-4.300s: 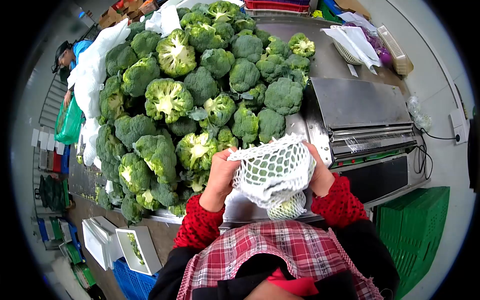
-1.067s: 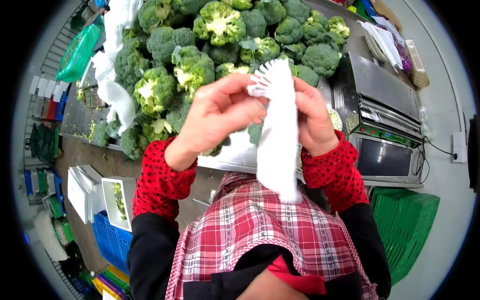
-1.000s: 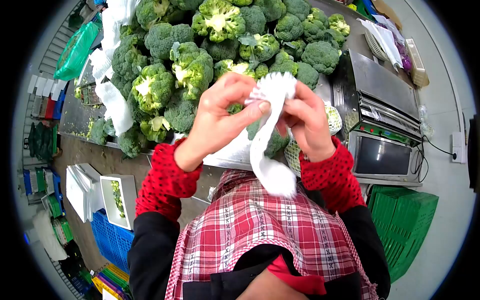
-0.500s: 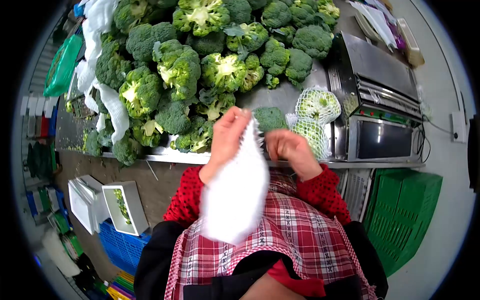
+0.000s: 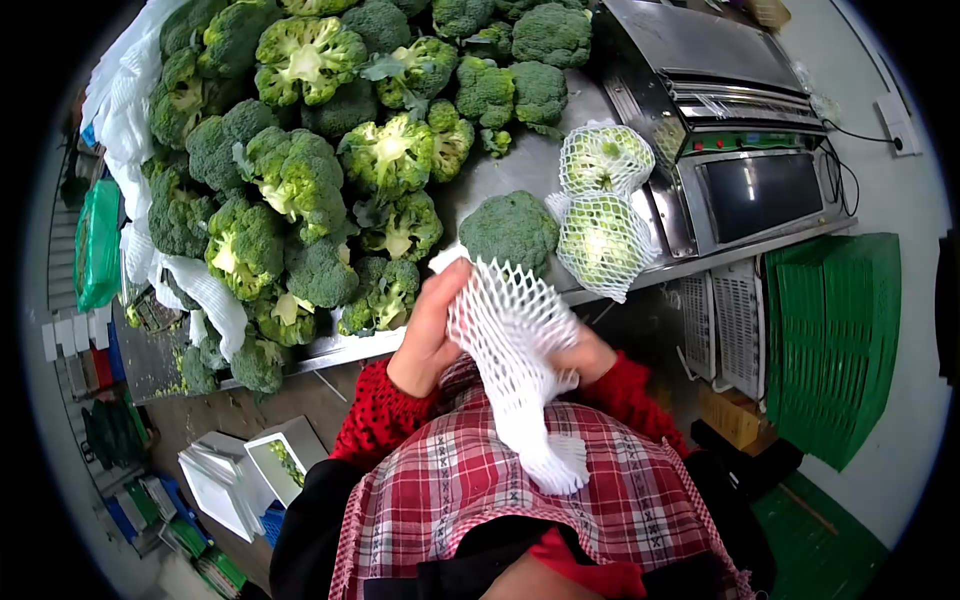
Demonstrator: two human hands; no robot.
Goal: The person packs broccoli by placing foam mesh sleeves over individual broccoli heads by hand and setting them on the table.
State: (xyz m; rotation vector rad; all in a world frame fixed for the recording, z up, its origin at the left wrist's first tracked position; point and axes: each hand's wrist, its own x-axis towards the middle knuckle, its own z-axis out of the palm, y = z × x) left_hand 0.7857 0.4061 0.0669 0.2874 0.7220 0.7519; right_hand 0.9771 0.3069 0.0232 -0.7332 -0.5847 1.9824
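At the left, a green bag [image 5: 97, 245] hung beyond a strip of white cloth-like material [image 5: 122, 115], which lay along the edge of a large broccoli pile [image 5: 325, 165] on the metal table [image 5: 500, 180]. Below the pile, an open white box [image 5: 283, 460] stood near the floor. Right of the pile, the person's left hand [image 5: 430, 335] gripped the edge of a white net [image 5: 515, 340], which hung above the apron, spread at its far end and narrow at its near end. Just beyond the net, a single broccoli head [image 5: 510, 232] sat near the table's edge. The right hand [image 5: 586, 355] was against the net's right side, its fingers partly hidden, so its grip could not be told. Two wrapped heads [image 5: 606, 240] sat touching, left of a metal machine [image 5: 760, 190]; green crates [image 5: 835, 340] stood at the near right.
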